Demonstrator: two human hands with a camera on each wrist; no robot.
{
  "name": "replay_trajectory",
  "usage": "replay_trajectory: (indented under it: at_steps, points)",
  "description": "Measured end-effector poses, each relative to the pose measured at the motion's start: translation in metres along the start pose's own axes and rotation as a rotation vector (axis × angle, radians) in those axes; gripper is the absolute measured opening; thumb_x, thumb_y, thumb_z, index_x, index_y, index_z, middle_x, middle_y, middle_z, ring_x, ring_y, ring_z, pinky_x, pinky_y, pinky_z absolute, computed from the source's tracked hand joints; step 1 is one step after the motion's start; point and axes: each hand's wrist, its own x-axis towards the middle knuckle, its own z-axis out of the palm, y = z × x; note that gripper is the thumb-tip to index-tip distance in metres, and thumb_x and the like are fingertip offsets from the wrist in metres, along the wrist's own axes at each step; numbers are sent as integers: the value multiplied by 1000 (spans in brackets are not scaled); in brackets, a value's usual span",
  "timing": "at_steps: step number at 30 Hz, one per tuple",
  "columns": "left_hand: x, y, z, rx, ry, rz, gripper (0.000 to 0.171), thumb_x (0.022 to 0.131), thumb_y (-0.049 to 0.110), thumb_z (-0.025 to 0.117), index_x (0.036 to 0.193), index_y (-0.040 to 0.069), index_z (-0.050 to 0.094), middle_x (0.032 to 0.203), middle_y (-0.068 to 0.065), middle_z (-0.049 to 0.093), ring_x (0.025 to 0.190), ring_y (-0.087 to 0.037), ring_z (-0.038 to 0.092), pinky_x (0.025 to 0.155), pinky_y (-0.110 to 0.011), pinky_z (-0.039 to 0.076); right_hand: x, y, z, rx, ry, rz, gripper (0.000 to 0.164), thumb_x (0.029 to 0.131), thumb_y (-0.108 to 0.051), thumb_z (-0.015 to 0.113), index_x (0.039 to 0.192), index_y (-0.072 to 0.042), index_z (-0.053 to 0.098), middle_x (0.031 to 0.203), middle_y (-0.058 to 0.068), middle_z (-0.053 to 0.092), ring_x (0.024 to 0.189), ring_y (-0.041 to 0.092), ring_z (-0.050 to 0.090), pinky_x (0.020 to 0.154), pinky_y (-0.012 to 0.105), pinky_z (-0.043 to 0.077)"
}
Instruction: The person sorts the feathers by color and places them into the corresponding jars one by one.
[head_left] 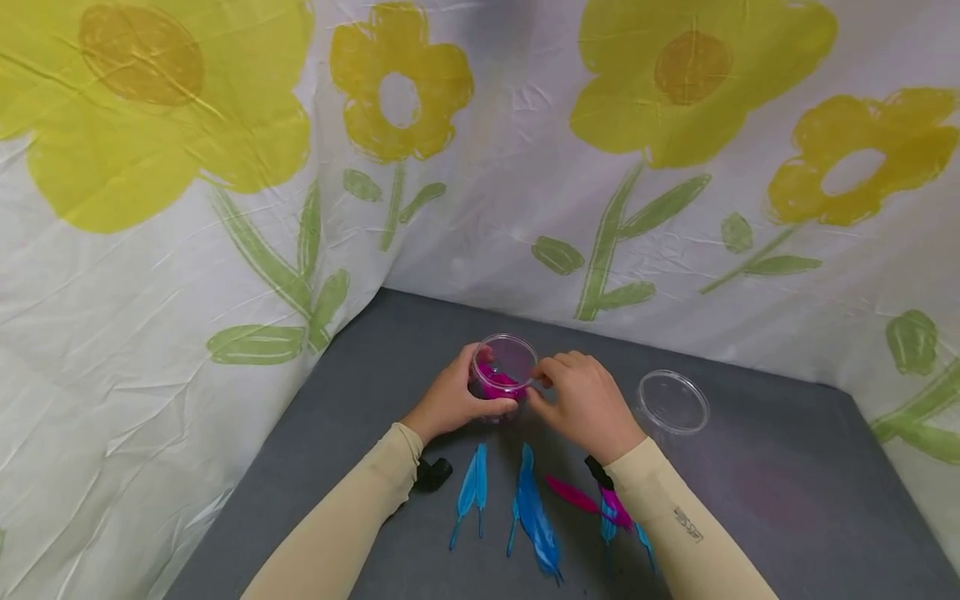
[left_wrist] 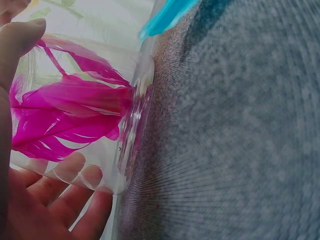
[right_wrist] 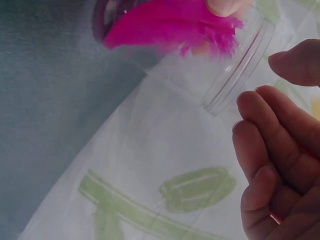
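My left hand (head_left: 457,392) grips a clear plastic jar (left_wrist: 92,175), its thumb on one side and its fingers round the other. Inside the jar lie several magenta feathers (left_wrist: 75,112). The jar's rim is uncovered. Close to that rim is my right hand (right_wrist: 280,150), with its thumb and bent fingers apart and nothing between them. In front of the hands, blue feathers (head_left: 536,517) lie on the grey table (head_left: 750,517). Beside the right sleeve are a magenta feather (head_left: 573,493) and more blue ones, partly hidden by the arm.
A second clear plastic jar (head_left: 673,403) stands to the right of the right hand. Black straps (head_left: 432,475) show at the wrists. White cloth (head_left: 480,208) printed with yellow flowers hangs behind and to the left of the table.
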Motion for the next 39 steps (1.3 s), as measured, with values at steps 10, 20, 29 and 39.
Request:
replay_trajectory:
  at_steps: [10, 20, 29, 39]
  points:
    - [0, 1, 0, 0, 15, 9, 100, 79, 55, 94, 158, 25, 40, 154, 1, 57, 143, -28, 58, 118, -52, 53, -41, 11, -4, -18, -31, 37, 19, 85, -21, 92, 93, -12, 77, 81, -3, 71, 75, 14, 63, 73, 36, 58]
    - [0, 0, 0, 24, 11, 4, 102, 78, 59, 94, 158, 27, 39, 155, 3, 58, 142, -28, 60, 117, -53, 54, -93, 21, -10, -39, -121, 137, 19, 83, -20, 93, 88, -14, 76, 74, -7, 65, 69, 6, 51, 65, 28, 50]
    - [3, -4, -2, 40, 18, 8, 107, 75, 66, 92, 159, 28, 38, 154, 4, 58, 141, -28, 59, 115, -54, 55, -136, 25, -13, -68, -163, 203, 25, 80, -21, 94, 78, -21, 69, 66, -15, 50, 65, 2, 38, 63, 23, 41]
    - [2, 0, 1, 55, 4, 1, 107, 78, 62, 92, 162, 27, 35, 156, 3, 57, 144, -33, 58, 117, -56, 53, -155, 25, -9, -32, -162, 148, 31, 76, -17, 96, 72, -22, 66, 66, -15, 51, 66, -2, 40, 64, 25, 42]
